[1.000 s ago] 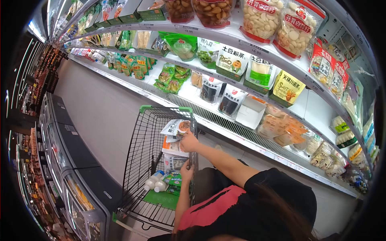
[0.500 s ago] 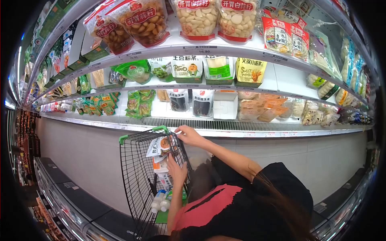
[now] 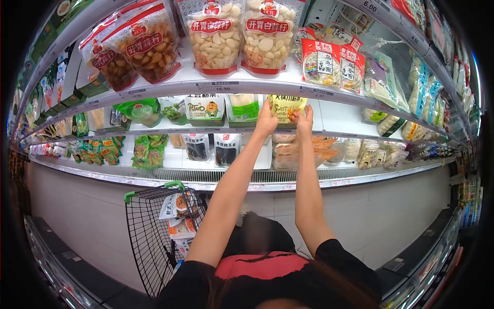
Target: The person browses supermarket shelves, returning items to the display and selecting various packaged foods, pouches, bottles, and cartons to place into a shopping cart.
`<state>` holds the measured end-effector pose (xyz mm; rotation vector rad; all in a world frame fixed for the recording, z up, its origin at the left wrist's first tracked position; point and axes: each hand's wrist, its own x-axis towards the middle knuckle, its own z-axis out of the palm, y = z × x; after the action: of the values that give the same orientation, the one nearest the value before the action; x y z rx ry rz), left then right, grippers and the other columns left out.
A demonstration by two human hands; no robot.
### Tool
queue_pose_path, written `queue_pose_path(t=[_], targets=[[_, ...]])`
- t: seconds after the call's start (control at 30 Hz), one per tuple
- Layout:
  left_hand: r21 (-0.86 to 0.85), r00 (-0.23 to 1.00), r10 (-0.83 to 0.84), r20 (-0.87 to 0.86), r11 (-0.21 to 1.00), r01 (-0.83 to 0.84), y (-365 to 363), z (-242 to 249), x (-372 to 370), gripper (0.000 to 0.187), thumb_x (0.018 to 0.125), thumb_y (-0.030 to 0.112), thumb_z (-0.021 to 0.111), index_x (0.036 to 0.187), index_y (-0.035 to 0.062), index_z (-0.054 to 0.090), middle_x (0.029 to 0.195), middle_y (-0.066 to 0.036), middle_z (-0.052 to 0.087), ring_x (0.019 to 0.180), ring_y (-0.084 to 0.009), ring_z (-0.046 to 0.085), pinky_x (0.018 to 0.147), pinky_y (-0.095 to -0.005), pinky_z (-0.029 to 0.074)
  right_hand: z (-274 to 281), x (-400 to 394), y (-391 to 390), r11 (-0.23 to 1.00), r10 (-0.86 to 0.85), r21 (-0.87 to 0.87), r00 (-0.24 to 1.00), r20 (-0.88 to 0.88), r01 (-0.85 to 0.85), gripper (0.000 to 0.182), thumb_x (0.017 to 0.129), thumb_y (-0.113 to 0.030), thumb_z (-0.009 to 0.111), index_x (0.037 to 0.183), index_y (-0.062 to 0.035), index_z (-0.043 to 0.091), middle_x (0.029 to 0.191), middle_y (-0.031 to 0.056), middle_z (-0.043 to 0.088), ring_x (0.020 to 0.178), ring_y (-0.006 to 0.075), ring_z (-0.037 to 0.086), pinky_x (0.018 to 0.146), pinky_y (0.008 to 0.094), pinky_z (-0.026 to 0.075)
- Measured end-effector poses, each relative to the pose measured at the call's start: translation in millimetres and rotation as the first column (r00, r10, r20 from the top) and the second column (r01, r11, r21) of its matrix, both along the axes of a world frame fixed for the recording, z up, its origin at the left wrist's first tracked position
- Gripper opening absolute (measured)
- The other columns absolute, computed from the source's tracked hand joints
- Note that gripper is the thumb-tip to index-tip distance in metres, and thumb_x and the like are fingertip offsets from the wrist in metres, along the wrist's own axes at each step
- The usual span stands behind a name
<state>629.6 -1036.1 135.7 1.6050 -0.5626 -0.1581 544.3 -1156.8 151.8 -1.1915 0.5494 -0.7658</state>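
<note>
A yellow "Sweet Potato" package [image 3: 282,109] stands on the middle shelf, between my two hands. My left hand [image 3: 266,119] is at its left edge, fingers closed on it. At its right edge my right hand [image 3: 303,119] grips the side, thumb toward the front. Just left of it are a white and green noodle package [image 3: 244,109] and a white "Potato" package [image 3: 205,110]. The shopping cart [image 3: 149,221] is below on the left, with a white pouch [image 3: 174,205] and other packages in it.
Above the yellow package runs the upper shelf edge [image 3: 226,86], bearing bags of garlic cloves [image 3: 213,41] and red noodle packs [image 3: 321,62]. Below are dark pouches [image 3: 227,149] and orange packs [image 3: 309,152]. A low dark ledge [image 3: 67,262] lies at the lower left.
Both hands have left the cart and reached up to the middle shelf, where they now hold the yellow package. The view has shifted, so the cart appears lower and farther left.
</note>
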Motion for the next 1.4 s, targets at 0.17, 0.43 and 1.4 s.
queue_pose_path(t=[0.17, 0.43, 1.4], targets=[[0.196, 0.991, 0.130, 0.044, 0.971, -0.136, -5, 23, 5, 0.039, 0.078, 0.008, 0.062, 0.116, -0.0018, 0.062, 0.108, -0.023, 0.065, 0.101, -0.0373, 0.063, 0.090, -0.0439, 0.049, -7, -6, 4, 0.996, 0.073, 0.039, 0.990, 0.124, -0.078, 0.065, 0.096, -0.003, 0.048, 0.152, -0.0049, 0.015, 0.158, 0.0107, 0.019, 0.113, 0.0171, 0.051, 0.092, 0.0301, 0.046], [0.351, 0.949, 0.259, 0.178, 0.885, -0.307, -26, 48, 18, 0.014, 0.078, 0.008, 0.060, 0.083, -0.0006, 0.070, 0.091, -0.025, 0.067, 0.085, -0.0421, 0.066, 0.077, -0.0492, 0.053, 4, -4, 11, 0.984, 0.169, 0.043, 0.979, 0.113, -0.175, 0.066, 0.096, -0.005, 0.049, 0.153, -0.0065, 0.014, 0.162, 0.0077, 0.013, 0.118, 0.0148, 0.046, 0.092, 0.0265, 0.041], [0.028, -0.041, 0.605, -0.795, -0.030, -0.999, 497, -172, -371, 0.024, 0.096, 0.000, 0.043, 0.118, -0.0038, 0.052, 0.113, -0.014, 0.062, 0.093, -0.0226, 0.066, 0.080, -0.0338, 0.056, -132, -128, 521, -0.452, 0.576, -0.199, -0.114, -0.809, -0.870, 0.038, 0.087, -0.017, 0.054, 0.118, 0.0036, 0.048, 0.096, 0.0307, 0.065, 0.090, 0.0457, 0.064, 0.079, 0.0518, 0.049]])
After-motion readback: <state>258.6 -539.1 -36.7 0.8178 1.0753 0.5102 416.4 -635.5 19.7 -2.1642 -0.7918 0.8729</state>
